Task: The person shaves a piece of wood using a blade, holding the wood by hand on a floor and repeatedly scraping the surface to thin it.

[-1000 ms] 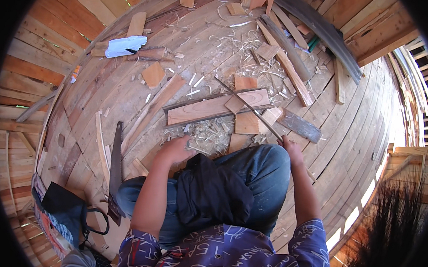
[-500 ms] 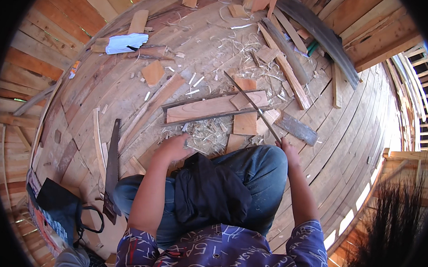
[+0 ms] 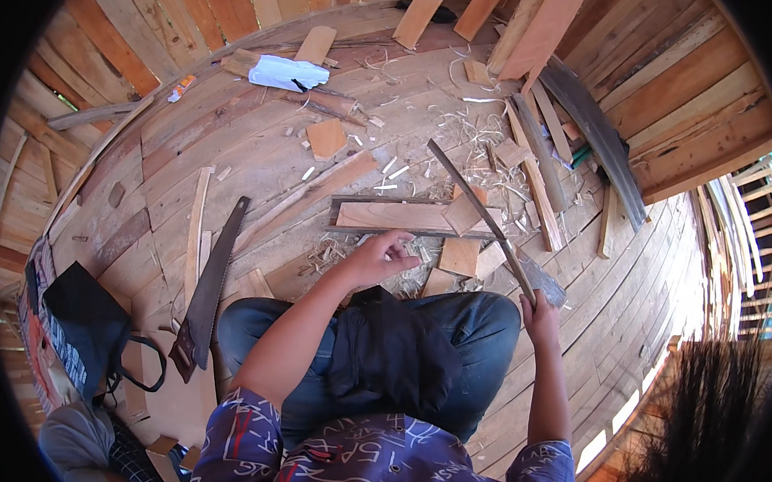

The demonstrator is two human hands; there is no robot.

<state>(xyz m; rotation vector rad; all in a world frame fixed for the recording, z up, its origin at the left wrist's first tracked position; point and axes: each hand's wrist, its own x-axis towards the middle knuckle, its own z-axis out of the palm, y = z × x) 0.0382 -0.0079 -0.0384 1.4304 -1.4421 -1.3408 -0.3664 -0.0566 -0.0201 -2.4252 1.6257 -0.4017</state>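
In my right hand (image 3: 539, 317) is the end of a long, narrow, dark blade like a machete (image 3: 474, 197). It points away and slants left, passing over a small square wood piece (image 3: 464, 213). My left hand (image 3: 384, 256) hovers just on the near side of a pale board (image 3: 387, 215) with dark edges, its fingers loosely bent and apart with nothing in them. Under that board's right part lies a flat wood block (image 3: 459, 256). Curled wood shavings (image 3: 329, 256) are heaped beside my left hand.
A handsaw (image 3: 215, 277) lies left of my knee, near a black bag (image 3: 85, 318). Long boards (image 3: 531, 174) and a dark curved slab (image 3: 597, 134) lie at the far right. A white-blue sheet (image 3: 283, 73) rests at the far left. Offcuts scatter across the plank floor (image 3: 168, 201).
My left hand has moved forward and right, toward the pale board. My right hand still holds the blade. The whole view has shifted, so the floor things appear lower and farther right.
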